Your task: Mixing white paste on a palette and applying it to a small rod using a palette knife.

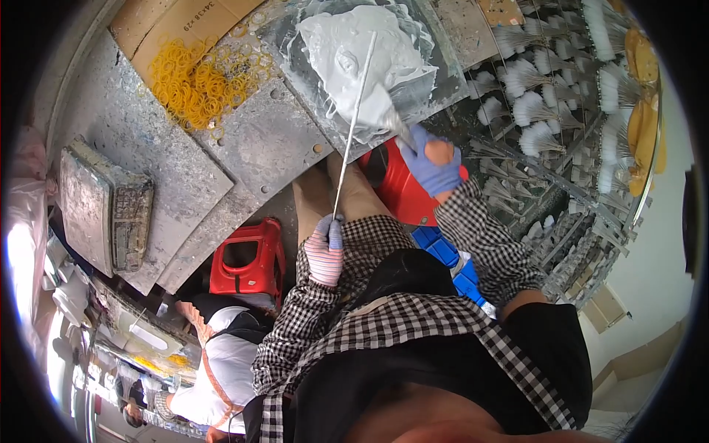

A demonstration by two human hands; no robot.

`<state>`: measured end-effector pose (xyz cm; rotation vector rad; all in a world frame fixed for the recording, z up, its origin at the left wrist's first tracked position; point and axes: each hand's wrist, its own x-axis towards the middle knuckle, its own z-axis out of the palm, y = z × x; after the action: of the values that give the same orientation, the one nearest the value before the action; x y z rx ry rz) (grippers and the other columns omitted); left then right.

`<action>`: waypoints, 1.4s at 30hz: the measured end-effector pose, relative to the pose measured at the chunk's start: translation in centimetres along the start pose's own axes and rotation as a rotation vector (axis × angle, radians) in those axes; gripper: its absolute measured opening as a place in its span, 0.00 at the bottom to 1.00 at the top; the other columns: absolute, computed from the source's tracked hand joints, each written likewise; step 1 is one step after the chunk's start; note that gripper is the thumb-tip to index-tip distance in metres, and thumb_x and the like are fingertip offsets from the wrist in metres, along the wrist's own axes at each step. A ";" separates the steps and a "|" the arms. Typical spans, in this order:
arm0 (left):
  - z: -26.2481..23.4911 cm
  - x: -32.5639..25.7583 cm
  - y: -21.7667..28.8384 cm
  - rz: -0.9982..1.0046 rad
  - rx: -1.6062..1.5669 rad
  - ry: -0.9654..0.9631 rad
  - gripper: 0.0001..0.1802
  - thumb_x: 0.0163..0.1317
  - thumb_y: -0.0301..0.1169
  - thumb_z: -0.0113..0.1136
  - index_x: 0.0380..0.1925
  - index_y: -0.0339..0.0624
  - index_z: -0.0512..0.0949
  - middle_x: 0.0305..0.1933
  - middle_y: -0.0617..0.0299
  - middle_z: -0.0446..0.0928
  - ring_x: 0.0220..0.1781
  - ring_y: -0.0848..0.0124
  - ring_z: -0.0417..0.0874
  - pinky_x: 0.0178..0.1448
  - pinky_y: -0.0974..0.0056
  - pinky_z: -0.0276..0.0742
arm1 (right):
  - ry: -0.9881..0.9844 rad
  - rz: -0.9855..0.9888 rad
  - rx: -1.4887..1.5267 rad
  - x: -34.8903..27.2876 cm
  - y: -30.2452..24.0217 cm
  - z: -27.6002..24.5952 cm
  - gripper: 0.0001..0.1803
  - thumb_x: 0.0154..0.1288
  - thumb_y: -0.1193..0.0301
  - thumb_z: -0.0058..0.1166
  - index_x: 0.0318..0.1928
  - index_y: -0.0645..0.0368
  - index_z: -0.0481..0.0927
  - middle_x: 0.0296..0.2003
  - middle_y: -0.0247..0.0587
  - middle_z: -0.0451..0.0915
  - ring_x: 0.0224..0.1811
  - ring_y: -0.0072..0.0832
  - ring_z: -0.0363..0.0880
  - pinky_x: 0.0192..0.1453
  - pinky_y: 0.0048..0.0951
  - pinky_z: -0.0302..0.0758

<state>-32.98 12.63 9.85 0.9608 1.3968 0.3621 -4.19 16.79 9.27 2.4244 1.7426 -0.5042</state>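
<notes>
My left hand (326, 249), in a striped glove, grips the lower end of a long thin white rod (356, 118) that reaches up over a pile of white paste (347, 40) on a clear sheet. My right hand (432, 164), in a blue glove, holds a scraper (384, 111) whose paste-covered blade rests at the pile's lower edge, beside the rod. Both arms wear checked sleeves.
A heap of yellow rubber bands (196, 81) lies on cardboard at the upper left. A grey crusted workbench (148, 148) carries a dirty tray (103, 207). Racks of white-tipped rods (546, 103) fill the right. A red stool (247, 258) stands below; another person (214, 369) sits lower left.
</notes>
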 end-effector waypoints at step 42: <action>-3.4 7.4 0.7 0.400 0.401 -0.035 0.13 0.69 0.32 0.57 0.48 0.38 0.82 0.31 0.41 0.81 0.28 0.52 0.84 0.33 0.57 0.77 | -0.074 0.050 -0.111 4.7 1.4 -10.2 0.19 0.61 0.52 0.57 0.41 0.53 0.81 0.29 0.49 0.84 0.32 0.47 0.84 0.38 0.47 0.79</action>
<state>-34.46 19.62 5.88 1.5786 1.2640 0.3651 0.47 23.47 17.15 2.3364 1.6313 -0.4716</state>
